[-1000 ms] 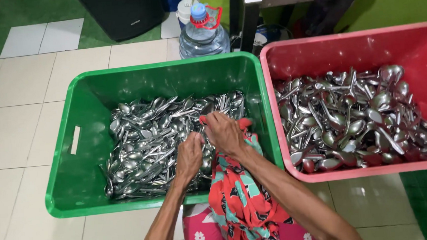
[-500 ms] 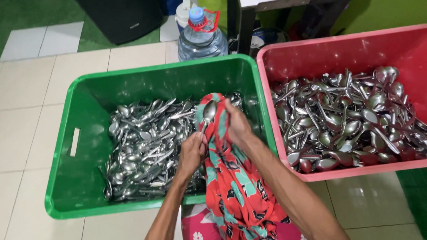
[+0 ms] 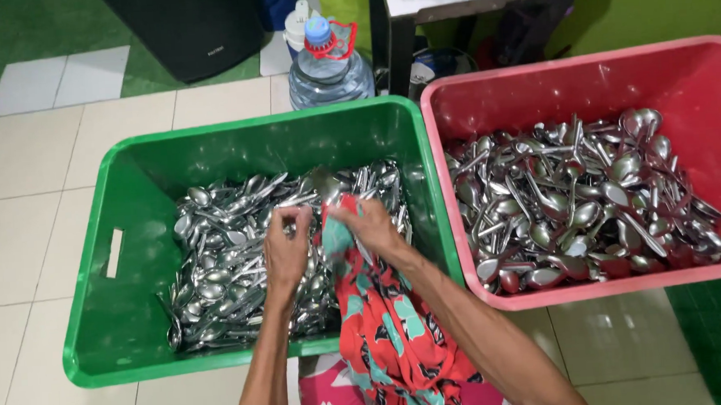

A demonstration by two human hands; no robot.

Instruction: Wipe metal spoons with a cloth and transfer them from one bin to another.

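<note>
1. Left hand (image 3: 287, 246): fingers pinched shut on a spoon (image 3: 324, 185), raised just above the heap in the green crate (image 3: 104, 323).
2. Right hand (image 3: 372, 226): closed round a fold of the red patterned cloth (image 3: 387, 324), pressing it against the same spoon; the cloth trails down to the person's lap.
3. Judgement on method: wiping goes best with the spoon held steady by its handle and the cloth drawn along bowl and stem, both faces covered.
4. Count: two crates, one green, one red crate (image 3: 455, 123), side by side on the tiled floor (image 3: 16, 220); each holds a heap of spoons too many to count.
5. One cloth; one water bottle (image 3: 326, 64) behind the crates.
</note>
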